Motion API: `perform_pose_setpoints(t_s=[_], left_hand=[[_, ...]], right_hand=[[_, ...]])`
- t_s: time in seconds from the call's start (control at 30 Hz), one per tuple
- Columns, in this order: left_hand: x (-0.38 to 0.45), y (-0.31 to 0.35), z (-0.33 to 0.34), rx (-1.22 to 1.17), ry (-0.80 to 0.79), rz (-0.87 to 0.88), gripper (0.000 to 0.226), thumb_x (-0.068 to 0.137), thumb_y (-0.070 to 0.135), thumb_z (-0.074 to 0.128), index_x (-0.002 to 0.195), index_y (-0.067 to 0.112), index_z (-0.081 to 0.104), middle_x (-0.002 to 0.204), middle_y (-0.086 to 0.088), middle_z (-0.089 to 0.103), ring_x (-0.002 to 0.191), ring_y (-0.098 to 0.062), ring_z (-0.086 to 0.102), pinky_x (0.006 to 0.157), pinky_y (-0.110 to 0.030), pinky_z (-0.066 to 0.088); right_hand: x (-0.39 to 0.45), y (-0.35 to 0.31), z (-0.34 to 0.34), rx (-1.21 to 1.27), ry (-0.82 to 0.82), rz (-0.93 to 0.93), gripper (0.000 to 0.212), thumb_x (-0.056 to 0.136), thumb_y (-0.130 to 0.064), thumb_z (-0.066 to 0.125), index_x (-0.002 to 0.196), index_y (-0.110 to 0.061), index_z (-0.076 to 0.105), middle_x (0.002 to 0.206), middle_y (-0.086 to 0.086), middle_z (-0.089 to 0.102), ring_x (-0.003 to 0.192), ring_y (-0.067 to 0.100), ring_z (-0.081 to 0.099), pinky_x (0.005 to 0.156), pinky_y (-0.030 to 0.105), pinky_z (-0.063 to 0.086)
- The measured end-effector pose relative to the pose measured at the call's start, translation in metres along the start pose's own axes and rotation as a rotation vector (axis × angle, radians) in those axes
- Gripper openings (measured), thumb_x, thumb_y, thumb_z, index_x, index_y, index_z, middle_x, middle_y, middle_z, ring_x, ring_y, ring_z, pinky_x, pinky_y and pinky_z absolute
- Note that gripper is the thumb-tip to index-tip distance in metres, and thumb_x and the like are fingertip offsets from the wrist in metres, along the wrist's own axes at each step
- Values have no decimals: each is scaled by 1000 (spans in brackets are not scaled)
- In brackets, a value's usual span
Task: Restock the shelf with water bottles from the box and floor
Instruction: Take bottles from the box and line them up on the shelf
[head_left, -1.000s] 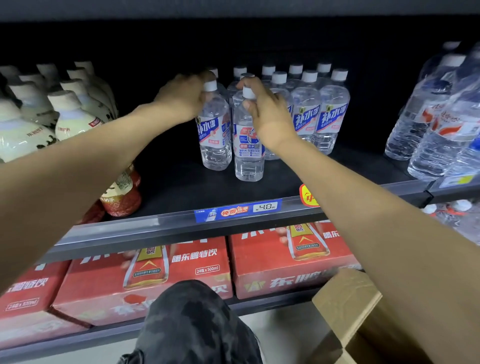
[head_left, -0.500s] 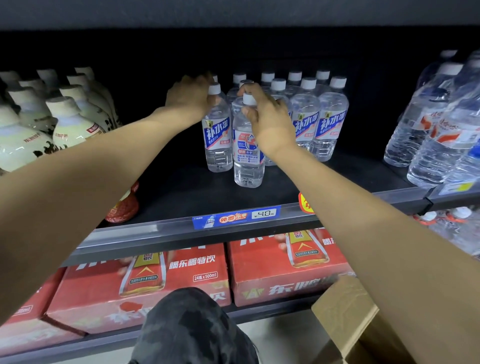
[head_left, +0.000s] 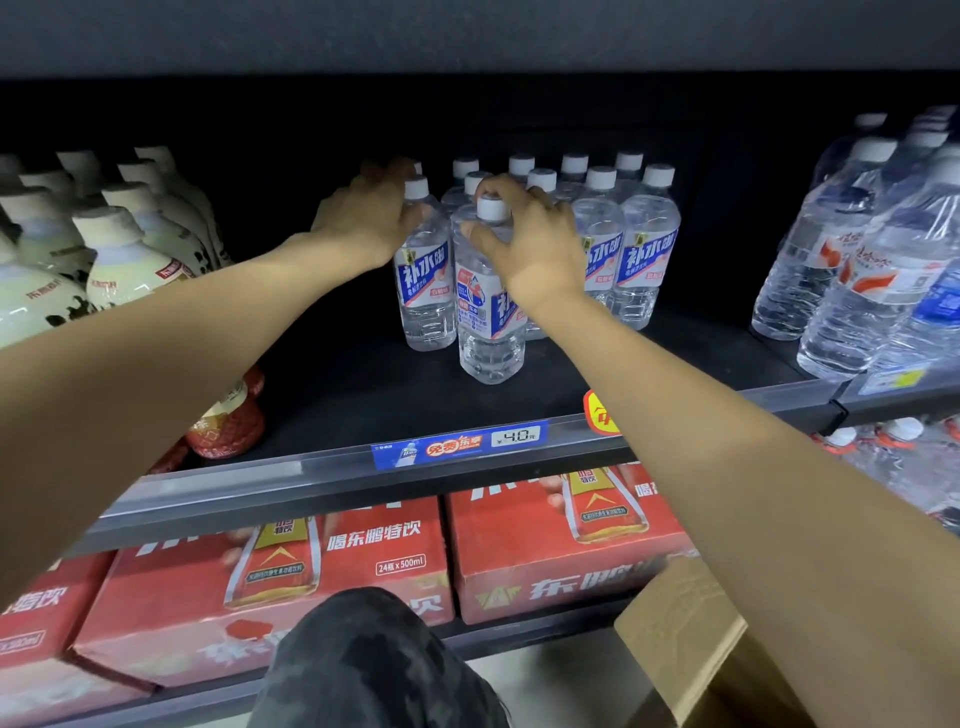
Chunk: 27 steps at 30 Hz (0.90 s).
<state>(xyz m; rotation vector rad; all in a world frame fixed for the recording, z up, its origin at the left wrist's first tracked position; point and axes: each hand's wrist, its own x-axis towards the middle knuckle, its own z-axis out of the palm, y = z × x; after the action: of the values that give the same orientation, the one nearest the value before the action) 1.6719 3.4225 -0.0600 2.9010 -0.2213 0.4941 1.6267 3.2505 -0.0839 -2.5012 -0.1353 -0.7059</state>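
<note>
Left of both hands stands a crowd of cream-capped bottles (head_left: 124, 260), too overlapped to count, and below the left forearm one red-labelled bottle (head_left: 228, 415) sits at the shelf's front. The left hand (head_left: 363, 218) curls round the neck and shoulder of a water bottle (head_left: 423, 291) that stands upright on the shelf (head_left: 363, 384), probably to steady it in line with the rows behind. Just beside it, the right hand (head_left: 530, 244) clamps its fingers round the neck of the front water bottle (head_left: 488, 322), which stands nearest the shelf edge, likely being nudged back into the group. Behind and right of the hands, the stocked water bottles (head_left: 644, 260) show about nine white caps, in rows so labels face out. Further right are larger clear bottles (head_left: 852, 270), at least four. Beneath the arms lie two full red cartons (head_left: 337, 561) plus part of a third at the far left, and under the right forearm a cardboard box (head_left: 691, 649).
</note>
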Motion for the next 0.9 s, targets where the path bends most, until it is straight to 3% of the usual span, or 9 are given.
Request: perform_pose_setpoints(t_s=[0.1, 0.17, 0.27, 0.3, 0.4, 0.47, 0.6, 0.8, 0.9], left_hand=[[-11, -1, -3, 15, 164, 126, 53, 89, 40, 55, 137, 23, 41, 137, -17, 37, 125, -39, 38, 96, -47, 41], [-18, 3, -5, -121, 228, 261, 42, 91, 35, 55, 130, 21, 51, 128, -14, 46, 118, -32, 46, 95, -37, 42], [-30, 20, -9, -431, 99, 380, 33, 92, 30, 59, 123, 17, 59, 110, -7, 58, 97, -14, 58, 84, -12, 43], [-32, 27, -10, -485, 36, 389, 36, 90, 29, 63, 124, 16, 59, 107, -5, 60, 95, -12, 59, 86, -11, 45], [-34, 40, -11, -544, -70, 364, 52, 80, 33, 74, 126, 18, 56, 104, 3, 61, 96, -12, 62, 94, -31, 52], [-32, 46, -10, -510, -81, 347, 59, 75, 41, 77, 124, 22, 52, 104, 5, 60, 96, -15, 62, 91, -38, 53], [-31, 56, -7, -362, -97, 303, 60, 71, 57, 70, 120, 31, 46, 103, -2, 65, 94, -21, 61, 86, -41, 52], [-29, 50, -13, -445, -44, 224, 35, 84, 37, 68, 116, 26, 58, 106, -7, 66, 101, -25, 61, 91, -40, 51], [-33, 43, -17, -421, -50, 229, 35, 85, 33, 69, 116, 22, 58, 105, -10, 65, 97, -26, 63, 91, -39, 51]], right_hand=[[-1, 1, -6, -24, -30, -36, 46, 93, -52, 52, 133, -32, 49, 124, 4, 57, 119, 30, 45, 71, 30, 38], [-1, 3, -11, -51, -51, -60, 42, 98, -46, 45, 137, -31, 48, 125, 7, 58, 120, 32, 46, 77, 34, 41], [0, 4, -18, -102, -79, -66, 40, 104, -34, 34, 140, -22, 47, 121, 14, 62, 116, 35, 52, 82, 37, 45], [1, 5, -20, -107, -94, -52, 40, 104, -32, 33, 139, -19, 48, 118, 17, 63, 112, 36, 55, 78, 37, 44], [-2, 9, -27, -32, -149, 31, 37, 101, -20, 37, 135, -13, 47, 106, 18, 63, 94, 39, 60, 68, 35, 43], [-12, 14, -30, 40, -169, 52, 39, 98, -12, 41, 136, -12, 46, 111, 19, 61, 97, 39, 60, 72, 38, 49], [-36, 27, -28, 99, -246, 119, 43, 97, -8, 43, 139, -15, 44, 125, 20, 61, 115, 38, 56, 92, 44, 49], [-51, 23, -29, 212, -283, 148, 45, 95, -4, 46, 139, -16, 46, 116, 14, 65, 106, 31, 60, 87, 34, 49], [-54, 13, -28, 228, -317, 129, 42, 95, -6, 47, 137, -15, 46, 116, 14, 65, 105, 32, 60, 90, 40, 50]])
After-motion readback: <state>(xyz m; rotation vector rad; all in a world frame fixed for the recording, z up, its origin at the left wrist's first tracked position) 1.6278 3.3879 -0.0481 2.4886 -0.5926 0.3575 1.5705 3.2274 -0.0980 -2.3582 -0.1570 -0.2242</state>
